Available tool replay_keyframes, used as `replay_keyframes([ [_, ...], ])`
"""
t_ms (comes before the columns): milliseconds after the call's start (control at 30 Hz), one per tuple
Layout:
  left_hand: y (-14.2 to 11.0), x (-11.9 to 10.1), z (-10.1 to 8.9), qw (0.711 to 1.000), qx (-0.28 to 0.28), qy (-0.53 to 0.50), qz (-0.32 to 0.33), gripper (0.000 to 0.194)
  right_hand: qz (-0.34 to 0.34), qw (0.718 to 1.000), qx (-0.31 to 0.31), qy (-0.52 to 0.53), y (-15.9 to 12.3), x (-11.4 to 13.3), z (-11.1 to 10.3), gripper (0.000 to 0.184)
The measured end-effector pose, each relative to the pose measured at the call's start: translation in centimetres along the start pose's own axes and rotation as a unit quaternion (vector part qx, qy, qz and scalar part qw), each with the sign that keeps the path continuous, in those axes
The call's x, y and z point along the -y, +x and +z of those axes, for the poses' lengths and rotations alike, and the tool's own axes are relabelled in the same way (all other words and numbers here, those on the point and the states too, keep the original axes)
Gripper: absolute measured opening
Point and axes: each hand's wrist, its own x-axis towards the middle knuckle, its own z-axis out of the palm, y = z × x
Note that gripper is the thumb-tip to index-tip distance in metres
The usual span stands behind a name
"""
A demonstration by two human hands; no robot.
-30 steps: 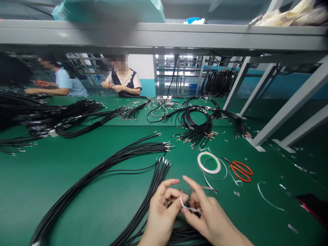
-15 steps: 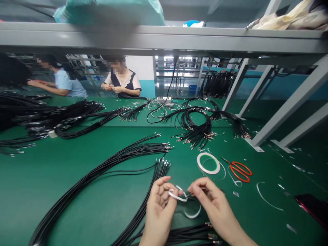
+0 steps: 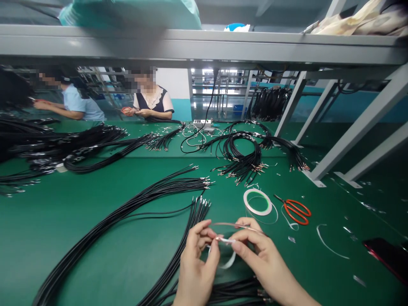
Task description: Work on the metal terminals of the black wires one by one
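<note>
White tape [image 3: 227, 241] is pinched by left hand [image 3: 198, 257] and right hand [image 3: 259, 253] (probably for control) toward the counter's [image 3: 70, 216] near edge.

Bare left hand [image 3: 199, 257], upright from the lower edge of view: fingers curled, thumb raised to meet them in a pinch. Bare right hand [image 3: 256, 248] angles in from lower right, its thumb pointing left and pressed near the bent forefinger. Fingertips of both face each other, close but apart.
</note>
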Motion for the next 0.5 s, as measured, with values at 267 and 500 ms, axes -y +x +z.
replay_keyframes([
  [267,1.0,-0.1,-0.5,0.99,0.106,0.089,-0.009,0.014,0.105,0.994,0.012,0.024,0.6,-0.2,-1.1,0.034],
  [500,0.9,-0.7,-0.6,0.983,0.079,0.155,0.056,0.011,-0.016,0.988,0.021,-0.153,0.3,-1.4,-1.1,0.028],
])
